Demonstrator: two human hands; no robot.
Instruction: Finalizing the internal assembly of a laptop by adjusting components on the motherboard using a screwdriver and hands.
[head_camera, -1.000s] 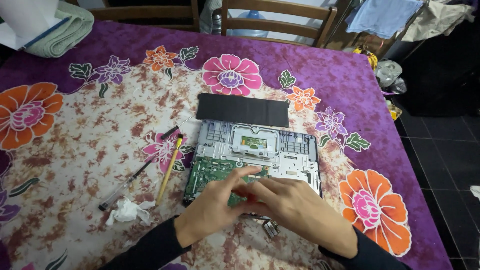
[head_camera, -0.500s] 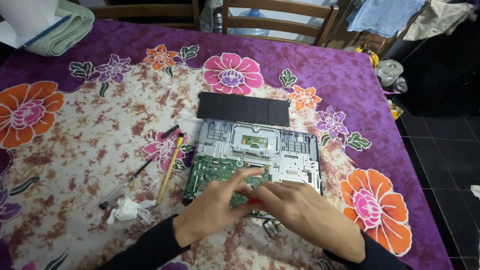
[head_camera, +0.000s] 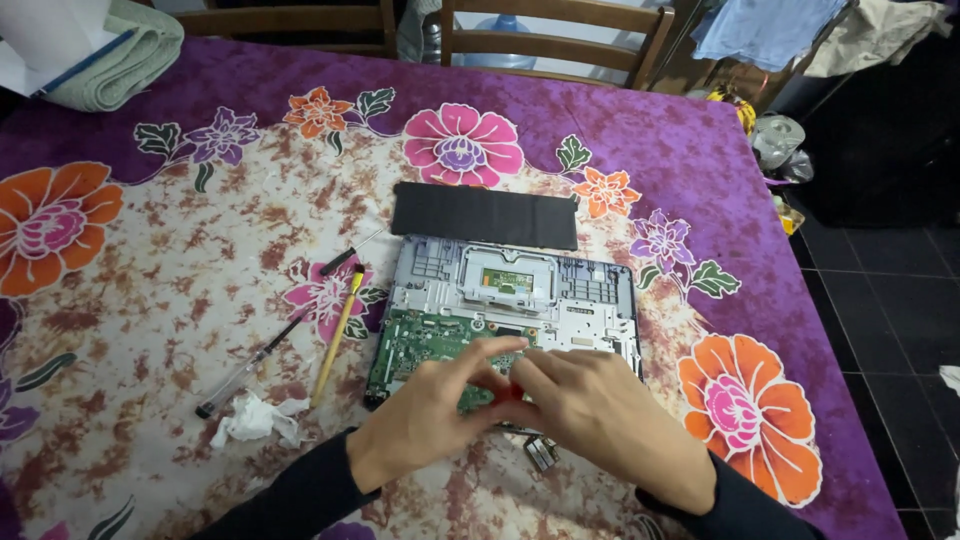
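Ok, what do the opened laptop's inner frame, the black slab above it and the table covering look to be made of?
Laptop frame: probably moulded plastic or light metal, matt silver-grey, with ribs and cut-outs. Black slab: likely plastic-cased, flat matt black with straight edges. Table covering: fabric, seemingly velvety, with printed flowers on purple and soft creases.

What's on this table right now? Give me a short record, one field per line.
Surface: table with a purple flowered cloth
Main item: opened laptop, green circuit board exposed
Left hand: over the board, fingertips meeting the right hand's
Right hand: over the board's near edge; something small and red shows between the fingertips
Behind laptop: flat black panel
Left of laptop: black screwdriver, yellow-handled tool, clear pen, crumpled tissue
Near edge: small loose part
Far corner: folded green towel
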